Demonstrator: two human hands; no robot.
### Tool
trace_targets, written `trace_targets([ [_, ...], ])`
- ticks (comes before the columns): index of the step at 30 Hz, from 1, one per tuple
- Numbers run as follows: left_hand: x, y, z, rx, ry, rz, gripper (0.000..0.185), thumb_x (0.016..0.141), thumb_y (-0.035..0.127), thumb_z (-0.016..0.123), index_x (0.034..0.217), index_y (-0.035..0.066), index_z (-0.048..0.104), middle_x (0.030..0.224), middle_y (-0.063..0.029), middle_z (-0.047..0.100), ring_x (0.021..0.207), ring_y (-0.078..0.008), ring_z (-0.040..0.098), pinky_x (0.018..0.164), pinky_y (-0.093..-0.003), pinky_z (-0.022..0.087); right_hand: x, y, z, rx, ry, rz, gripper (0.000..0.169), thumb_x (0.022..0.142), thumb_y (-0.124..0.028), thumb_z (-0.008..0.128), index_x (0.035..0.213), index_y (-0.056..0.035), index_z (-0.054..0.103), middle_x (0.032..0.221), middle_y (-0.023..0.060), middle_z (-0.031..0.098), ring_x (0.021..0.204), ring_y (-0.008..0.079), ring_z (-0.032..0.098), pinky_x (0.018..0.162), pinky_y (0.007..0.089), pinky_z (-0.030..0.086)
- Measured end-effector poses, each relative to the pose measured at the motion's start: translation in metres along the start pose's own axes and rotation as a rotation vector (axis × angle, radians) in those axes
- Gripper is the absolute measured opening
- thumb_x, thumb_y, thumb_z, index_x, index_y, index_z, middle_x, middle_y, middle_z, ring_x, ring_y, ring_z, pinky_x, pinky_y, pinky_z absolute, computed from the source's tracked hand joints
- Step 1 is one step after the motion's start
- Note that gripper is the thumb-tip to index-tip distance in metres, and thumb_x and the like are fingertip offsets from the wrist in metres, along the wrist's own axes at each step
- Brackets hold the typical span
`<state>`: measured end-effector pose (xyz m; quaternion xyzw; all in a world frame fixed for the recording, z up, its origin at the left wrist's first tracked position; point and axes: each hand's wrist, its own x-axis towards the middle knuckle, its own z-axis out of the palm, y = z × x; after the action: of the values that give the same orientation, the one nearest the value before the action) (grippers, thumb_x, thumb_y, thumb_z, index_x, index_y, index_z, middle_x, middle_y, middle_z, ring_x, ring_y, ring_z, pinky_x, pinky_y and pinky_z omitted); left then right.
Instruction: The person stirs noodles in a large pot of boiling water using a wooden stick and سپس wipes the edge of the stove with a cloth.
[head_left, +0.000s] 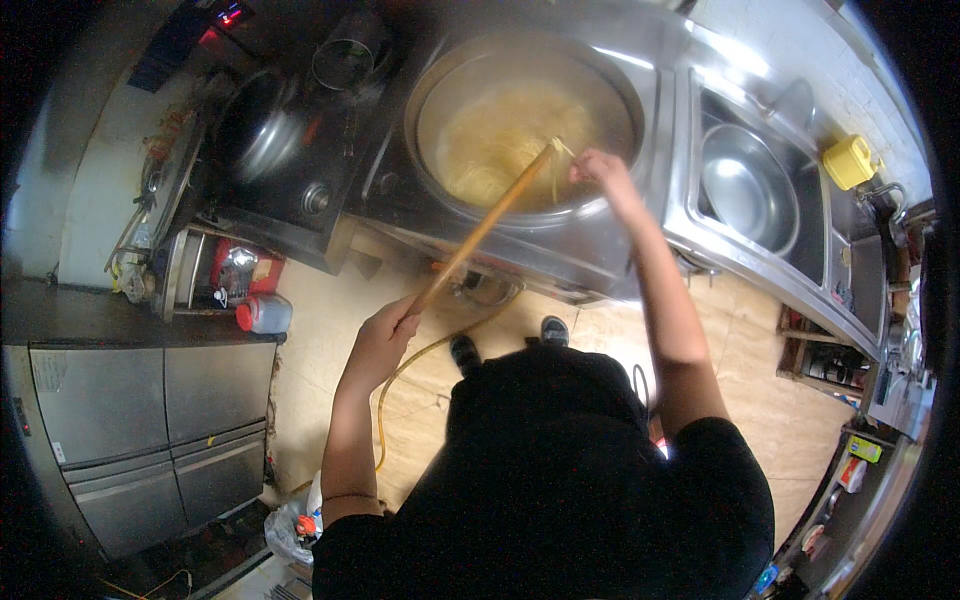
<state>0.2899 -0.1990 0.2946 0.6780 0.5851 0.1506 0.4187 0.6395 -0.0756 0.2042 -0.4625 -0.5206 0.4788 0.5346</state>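
Observation:
My left hand (386, 341) is closed around the lower end of a long wooden stick (480, 234). The stick slants up and to the right, its far tip over a large round metal cooking pot (424, 127). Pale yellow strands, apparently noodles (556, 150), hang over that tip. With pinched fingers, my right hand (596, 166) holds an end of a strand beside the tip, above the pot's right side. Cloudy yellowish liquid (517, 112) fills the pot, with more strands in it at the lower left. Steam blurs the surface.
To the right, a metal basin (750, 191) sits in a steel sink (694, 150), near a yellow jug (849, 162). A black wok (259, 127) rests on the left stove. A yellow hose (384, 420) crosses the tiled floor by my feet. Steel cabinets (105, 405) stand lower left.

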Motion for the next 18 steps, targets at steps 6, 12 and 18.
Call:
trace_targets([
  [6,-0.001,0.008,-0.004,0.017,-0.010,-0.044,0.030,0.083,0.014,0.044,0.110,0.004,0.047,0.070,-0.0057,0.049,0.063,-0.0130,0.045,0.061,-0.0249,0.039,-0.008,-0.006,0.001,0.198,-0.133,0.232,0.027,0.079,-0.021,0.036,0.072,-0.0009,0.054,0.059,0.0034,0.048,0.059,0.0140,0.049,0.061,0.0247,0.038],
  [12,-0.002,0.005,-0.001,0.052,-0.002,-0.021,0.030,0.083,0.014,0.044,0.110,0.003,0.046,0.073,-0.0098,0.051,0.067,-0.0169,0.048,0.064,-0.0270,0.040,-0.008,-0.016,0.005,0.088,-0.012,0.066,0.025,0.079,-0.018,0.037,0.070,-0.0015,0.053,0.058,0.0015,0.048,0.057,0.0106,0.047,0.054,0.0216,0.035],
  [18,-0.002,0.006,-0.001,0.039,-0.022,-0.015,0.030,0.082,0.013,0.045,0.111,0.003,0.046,0.073,-0.0097,0.051,0.066,-0.0167,0.048,0.063,-0.0263,0.040,-0.002,-0.009,0.010,0.018,0.339,0.147,0.034,0.084,-0.027,0.041,0.093,0.0016,0.056,0.077,0.0069,0.058,0.068,0.0136,0.052,0.063,0.0237,0.040],
])
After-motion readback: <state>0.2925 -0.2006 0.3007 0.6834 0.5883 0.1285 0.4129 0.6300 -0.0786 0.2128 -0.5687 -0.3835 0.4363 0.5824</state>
